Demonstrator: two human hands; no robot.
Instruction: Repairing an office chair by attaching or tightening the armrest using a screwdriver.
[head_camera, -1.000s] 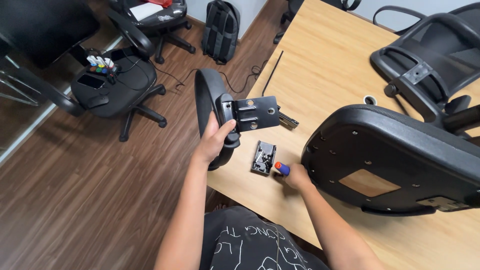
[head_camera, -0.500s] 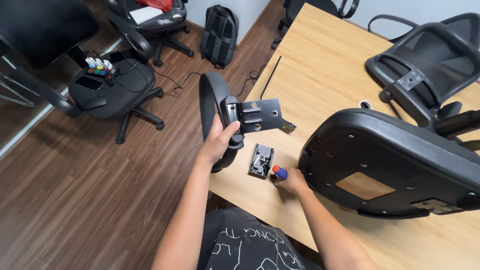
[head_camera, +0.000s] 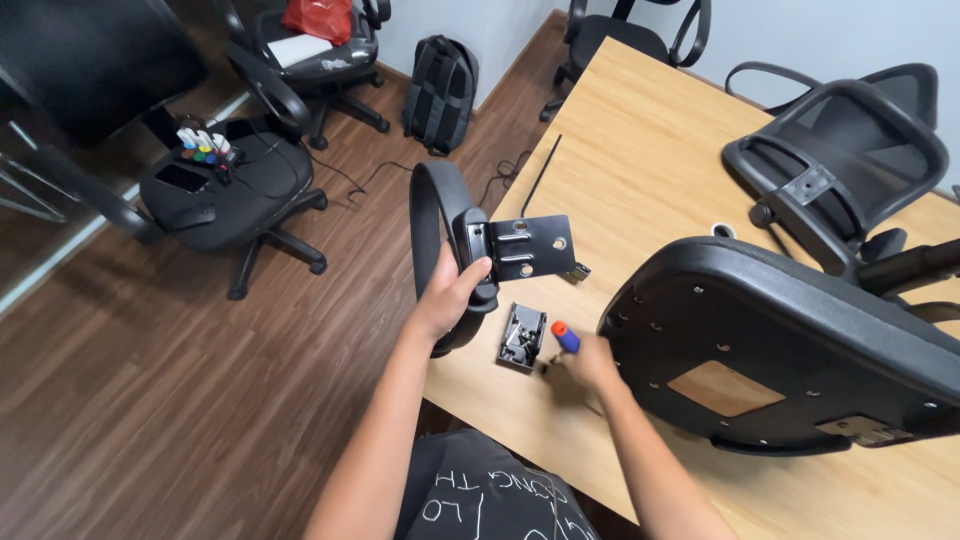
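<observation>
Two hands are at work, each closed on something. The left hand has its fingers wrapped around a black armrest, a curved loop held upright at the near edge of the surface. The armrest's flat metal bracket, with its slots and holes, points right, toward the seat, and hangs free in the air, touching nothing. The right hand is closed on a small tool with an orange and blue handle, probably a screwdriver; its tip is hidden, so what it touches cannot be told. Just left of that hand a small open box lies on the wood, likely holding screws or bits, though its contents are too small to make out.

Beside the right hand a black seat lies upside down, its underside up, showing several bare mounting holes and a wooden patch in the middle. Further back lies a mesh backrest.

As a judgement, the assembly is at an early stage: the armrest is not yet on the seat, no screw shows in the bracket, and the backrest lies apart. Fitting the bracket to the holes and screwing it down remain.

On the floor to the left stand other chairs and a backpack.
</observation>
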